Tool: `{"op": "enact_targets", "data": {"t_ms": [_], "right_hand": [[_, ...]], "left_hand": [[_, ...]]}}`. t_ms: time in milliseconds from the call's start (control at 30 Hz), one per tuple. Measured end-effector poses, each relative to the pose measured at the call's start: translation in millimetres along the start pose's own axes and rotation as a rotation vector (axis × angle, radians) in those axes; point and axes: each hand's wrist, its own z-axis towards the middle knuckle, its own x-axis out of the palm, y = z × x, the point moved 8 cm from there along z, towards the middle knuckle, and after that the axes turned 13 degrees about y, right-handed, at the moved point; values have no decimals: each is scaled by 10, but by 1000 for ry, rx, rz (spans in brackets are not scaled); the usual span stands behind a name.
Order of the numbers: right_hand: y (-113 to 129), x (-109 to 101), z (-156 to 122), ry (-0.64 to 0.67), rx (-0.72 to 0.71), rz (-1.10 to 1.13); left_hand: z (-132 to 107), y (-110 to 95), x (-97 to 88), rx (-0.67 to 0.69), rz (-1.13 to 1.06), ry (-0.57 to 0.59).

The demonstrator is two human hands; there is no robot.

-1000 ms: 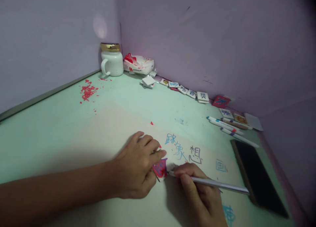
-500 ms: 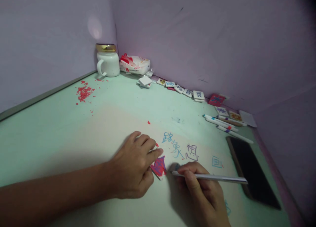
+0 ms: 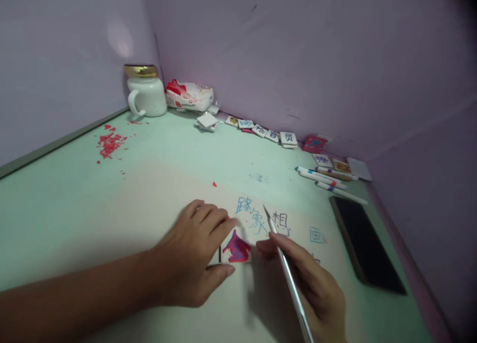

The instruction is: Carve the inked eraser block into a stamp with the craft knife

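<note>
A small square carving tile lies on the work surface, its face white around a red and purple patch. My left hand steadies it from the left, thumb at the near edge and index finger at the far edge. In my right hand is a slim silver craft knife, held like a pen. Its thin pointed tip is up off the tile, aimed away from me near the handwritten characters.
Red shavings are heaped at left. Behind them stand a lidded white mug and a tissue pack. Character tiles line the wall, with marker pens in front. A dark phone lies at right.
The tile has been turned between my left fingers, and the left thumb has extended. The knife has swung from nearly level to steep, its tip now pointing away. The view has shifted slightly right.
</note>
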Motion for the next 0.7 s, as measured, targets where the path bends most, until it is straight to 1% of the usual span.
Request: {"op": "enact_targets", "data": {"t_ms": [100, 200, 267, 367, 433, 467, 600, 700], "right_hand": [[-117, -10, 29, 88, 104, 206], [-104, 25, 91, 155, 148, 460], [-94, 53, 125, 168, 197, 508], [-154, 126, 110, 198, 336, 499], [-155, 163, 78, 247, 362, 406], [-139, 161, 62, 265, 350, 305], [10, 154, 17, 325, 205, -198], [101, 191, -9, 352, 121, -481]], "left_hand": [[14, -7, 4, 26, -9, 6], [20, -11, -23, 17, -30, 0], [15, -13, -50, -3, -22, -10], [4, -20, -66, -16, -17, -7], [1, -23, -54, -11, -24, 5], [1, -26, -47, -4, -25, 7], [4, -43, -25, 35, -16, -13], [3, -42, -28, 50, -28, -38]]}}
